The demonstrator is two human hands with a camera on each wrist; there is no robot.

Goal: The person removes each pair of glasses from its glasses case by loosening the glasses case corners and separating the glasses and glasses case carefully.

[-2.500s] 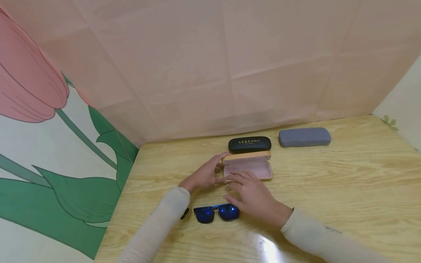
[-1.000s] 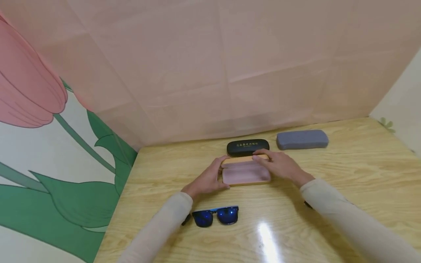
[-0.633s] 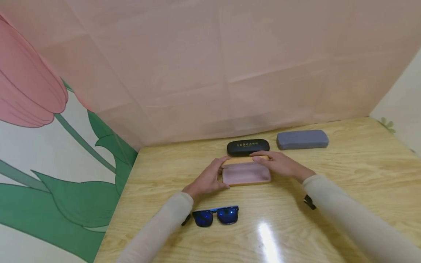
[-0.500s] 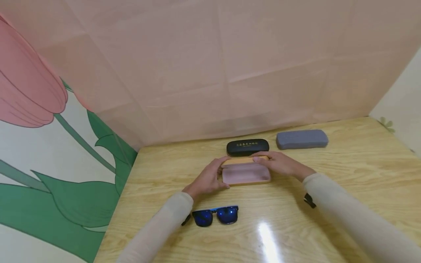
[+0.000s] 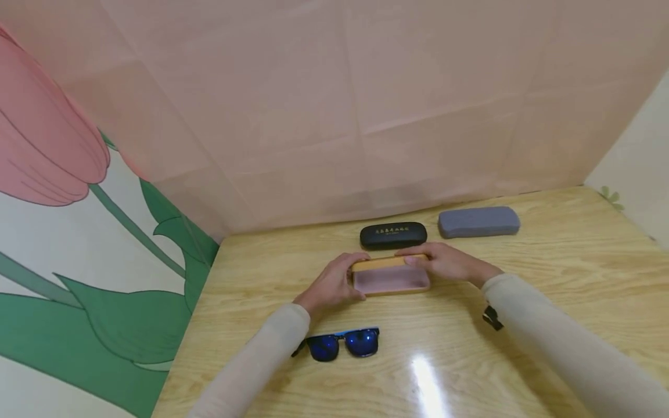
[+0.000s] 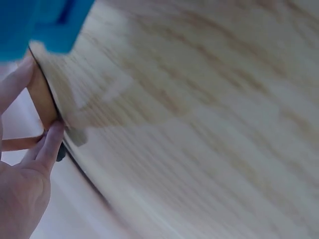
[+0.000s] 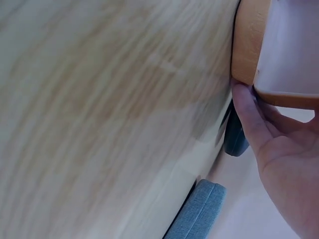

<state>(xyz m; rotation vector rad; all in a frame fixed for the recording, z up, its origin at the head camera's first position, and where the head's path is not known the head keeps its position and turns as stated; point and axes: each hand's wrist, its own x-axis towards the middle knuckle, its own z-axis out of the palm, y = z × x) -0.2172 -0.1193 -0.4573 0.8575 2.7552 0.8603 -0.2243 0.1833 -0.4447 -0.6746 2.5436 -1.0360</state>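
An orange glasses case [image 5: 385, 263] with a pale pink lining lies partly open on the table, its lid leaning forward over the base. My left hand [image 5: 333, 283] grips its left end, thumb at the front corner and fingers at the back. At the right end, my right hand [image 5: 449, 262] holds the lid, with the thumb on its front edge and fingers behind. The left wrist view shows the left fingers against the case's end wall [image 6: 42, 99]. Sunglasses [image 5: 362, 342] with dark frames and blue mirrored lenses lie nearer to me, one temple partly hidden by the left sleeve.
Just behind the orange case lies a black glasses case [image 5: 394, 235] with gold lettering. A blue-grey glasses case [image 5: 478, 222] sits to its right, near the pink cloth backdrop [image 5: 292, 145]. All rest on a wood-grain table [image 5: 549, 273].
My right hand has gone from the front of the orange case to the lid's right end. The lid has tipped forward and down, covering more of the lining. My left hand stays at the left end.
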